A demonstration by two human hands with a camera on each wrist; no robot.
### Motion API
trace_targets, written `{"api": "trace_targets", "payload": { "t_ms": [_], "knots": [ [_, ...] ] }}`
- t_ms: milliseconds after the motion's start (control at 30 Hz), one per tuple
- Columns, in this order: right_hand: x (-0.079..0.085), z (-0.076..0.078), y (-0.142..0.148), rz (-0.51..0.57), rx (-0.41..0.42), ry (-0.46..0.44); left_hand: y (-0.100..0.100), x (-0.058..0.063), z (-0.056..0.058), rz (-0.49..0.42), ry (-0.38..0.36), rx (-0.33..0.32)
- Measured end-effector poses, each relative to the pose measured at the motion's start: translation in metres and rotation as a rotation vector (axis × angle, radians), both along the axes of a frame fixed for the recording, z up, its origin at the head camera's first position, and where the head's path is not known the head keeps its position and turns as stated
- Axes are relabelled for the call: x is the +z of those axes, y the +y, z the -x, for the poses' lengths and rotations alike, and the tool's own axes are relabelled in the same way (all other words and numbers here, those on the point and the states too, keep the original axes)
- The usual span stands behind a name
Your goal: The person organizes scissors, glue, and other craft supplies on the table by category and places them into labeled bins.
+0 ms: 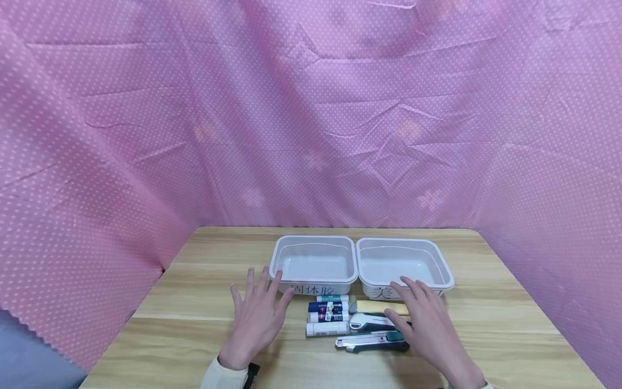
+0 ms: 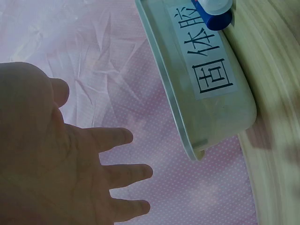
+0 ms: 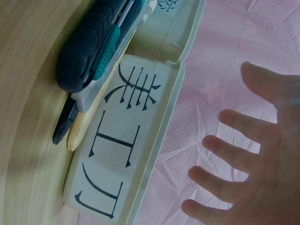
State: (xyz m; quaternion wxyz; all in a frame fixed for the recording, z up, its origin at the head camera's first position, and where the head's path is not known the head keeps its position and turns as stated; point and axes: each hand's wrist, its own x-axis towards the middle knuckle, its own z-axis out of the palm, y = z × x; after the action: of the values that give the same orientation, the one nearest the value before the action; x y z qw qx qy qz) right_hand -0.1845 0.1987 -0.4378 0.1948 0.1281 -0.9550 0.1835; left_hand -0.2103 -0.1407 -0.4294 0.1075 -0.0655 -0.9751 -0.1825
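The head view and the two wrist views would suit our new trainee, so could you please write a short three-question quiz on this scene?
1. True or false: all the glue sticks lie outside both containers.
2. Fill in: the hand nearer the utility knives is the ____.
3. Which view shows the whole label of the right container: A, head; B, left wrist; C, right wrist?

Key: 1, true; 2, right hand; 3, C.
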Motion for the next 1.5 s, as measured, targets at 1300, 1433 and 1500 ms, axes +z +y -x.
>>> {"api": "trace_targets", "payload": {
  "t_ms": [1300, 1433, 1500],
  "knots": [
    [0.023, 0.031, -0.07, -0.096, 0.233, 0.075, -0.044, 0.008, 0.093, -0.524, 0.015, 0.022],
    [0.016, 0.033, -0.077, -0.11, 0.291, 0.066, -0.046, 0.002, 0.099, -0.56, 0.026, 0.023],
    [0.012, 0.034, -0.08, -0.121, 0.32, 0.054, -0.046, 0.0, 0.102, -0.57, 0.03, 0.022]
  ]
}}
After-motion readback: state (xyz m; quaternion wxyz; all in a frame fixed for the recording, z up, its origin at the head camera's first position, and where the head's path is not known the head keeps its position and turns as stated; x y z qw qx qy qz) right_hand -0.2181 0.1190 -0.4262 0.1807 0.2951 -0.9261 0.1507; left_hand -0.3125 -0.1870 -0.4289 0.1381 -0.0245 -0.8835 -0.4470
